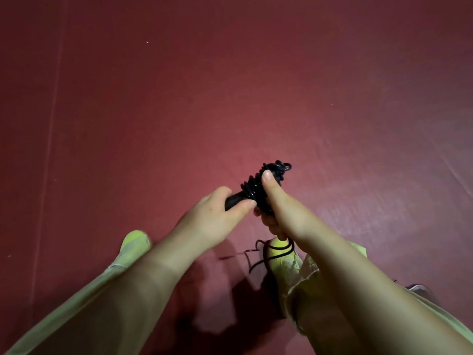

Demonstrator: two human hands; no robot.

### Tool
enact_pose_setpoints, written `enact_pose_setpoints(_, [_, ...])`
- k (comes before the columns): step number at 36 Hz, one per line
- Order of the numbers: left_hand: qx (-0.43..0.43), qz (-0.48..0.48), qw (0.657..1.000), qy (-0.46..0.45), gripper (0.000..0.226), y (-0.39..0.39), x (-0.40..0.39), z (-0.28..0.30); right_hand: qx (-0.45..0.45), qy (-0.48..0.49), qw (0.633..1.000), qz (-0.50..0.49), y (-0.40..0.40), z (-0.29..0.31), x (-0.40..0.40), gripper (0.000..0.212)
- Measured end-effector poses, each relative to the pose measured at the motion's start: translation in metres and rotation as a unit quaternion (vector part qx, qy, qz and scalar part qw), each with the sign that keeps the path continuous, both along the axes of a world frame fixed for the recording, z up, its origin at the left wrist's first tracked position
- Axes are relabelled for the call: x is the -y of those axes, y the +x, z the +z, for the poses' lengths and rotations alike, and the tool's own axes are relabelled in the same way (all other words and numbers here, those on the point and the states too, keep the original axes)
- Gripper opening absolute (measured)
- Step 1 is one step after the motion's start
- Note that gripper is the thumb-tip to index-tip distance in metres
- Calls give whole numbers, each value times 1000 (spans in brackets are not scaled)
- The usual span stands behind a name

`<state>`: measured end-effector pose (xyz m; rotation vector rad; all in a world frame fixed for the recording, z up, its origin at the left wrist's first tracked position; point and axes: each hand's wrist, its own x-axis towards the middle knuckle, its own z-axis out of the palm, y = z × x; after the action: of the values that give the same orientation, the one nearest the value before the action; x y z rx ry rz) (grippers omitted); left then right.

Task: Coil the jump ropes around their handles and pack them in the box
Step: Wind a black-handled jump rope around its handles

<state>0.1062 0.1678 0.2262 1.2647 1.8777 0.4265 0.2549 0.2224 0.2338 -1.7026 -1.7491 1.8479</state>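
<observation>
A black jump rope (pixel 256 187) is held in the air above the floor, its cord wound in several turns round the black handles. My left hand (pixel 217 219) grips the bare near end of the handles. My right hand (pixel 279 208) holds the coiled part, thumb pressed along the windings. A loose tail of black cord (pixel 258 257) hangs from under my right hand and trails over my right foot onto the floor. No box is in view.
Dark red floor (pixel 230 85) fills the view, with a seam running down the left side. My two feet in yellow-green socks (pixel 134 243) and pale green trouser legs (pixel 298 283) are below my hands. A small grey object (pixel 418 288) shows at the lower right.
</observation>
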Motion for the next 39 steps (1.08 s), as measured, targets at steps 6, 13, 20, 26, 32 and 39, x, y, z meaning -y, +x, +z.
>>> enact_pose_setpoints(6, [164, 47, 985, -15, 58, -1, -3, 2, -37, 60, 997, -34, -4, 5, -3, 59])
enact_pose_setpoints(13, [642, 41, 740, -198, 79, -6, 6, 18, -164, 72, 976, -123, -6, 15, -6, 55])
enact_pose_setpoints(20, [718, 82, 648, -241, 74, 5, 6, 24, -140, 51, 981, -120, -6, 12, -6, 69])
enact_pose_setpoints(26, [592, 111, 767, -222, 72, 2, -1, 22, -129, 18, 987, -97, -6, 2, -5, 74])
enact_pose_setpoints(32, [381, 121, 910, -116, 63, 10, 1, 14, -88, -10, 990, -106, -9, -5, 1, 69])
enact_pose_setpoints(39, [107, 20, 994, -17, 59, 9, 4, 3, -71, -36, 991, -111, -12, -6, 6, 66])
